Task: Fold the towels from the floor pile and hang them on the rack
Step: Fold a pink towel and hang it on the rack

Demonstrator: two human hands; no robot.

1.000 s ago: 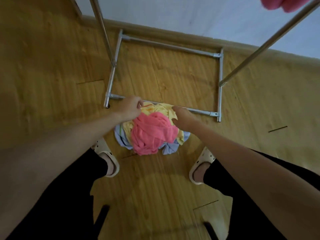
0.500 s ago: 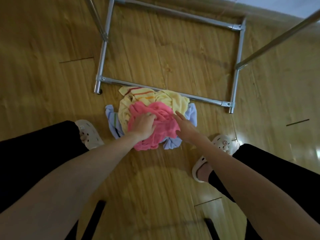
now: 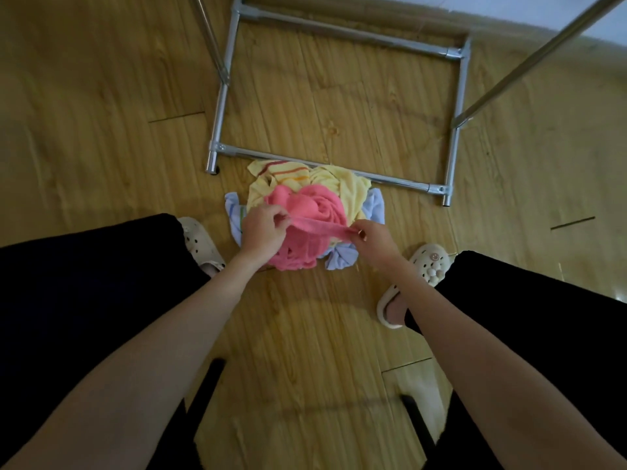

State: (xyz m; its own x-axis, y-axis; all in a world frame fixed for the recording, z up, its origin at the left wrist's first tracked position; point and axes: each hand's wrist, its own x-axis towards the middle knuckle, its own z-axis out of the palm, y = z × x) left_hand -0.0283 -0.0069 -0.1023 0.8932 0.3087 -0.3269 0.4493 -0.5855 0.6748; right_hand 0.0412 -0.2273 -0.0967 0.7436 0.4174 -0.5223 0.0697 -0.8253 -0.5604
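Observation:
A crumpled pink towel (image 3: 315,208) tops a small pile on the wooden floor, over a yellow striped towel (image 3: 285,174) and a pale blue towel (image 3: 375,206). My left hand (image 3: 263,228) pinches one end of the pink towel's edge and my right hand (image 3: 371,237) pinches the other end, with the edge stretched taut between them just above the pile. The metal rack's base frame (image 3: 339,171) lies directly behind the pile, its uprights (image 3: 529,67) rising out of view.
My two feet in cream clogs (image 3: 200,242) (image 3: 429,262) stand either side of the pile. Dark chair legs (image 3: 207,385) sit close behind me. A wall and skirting board (image 3: 373,15) run behind the rack.
Both hands went from pressing on the pile to pinching the pink towel's edge and pulling it taut. The view has tilted slightly.

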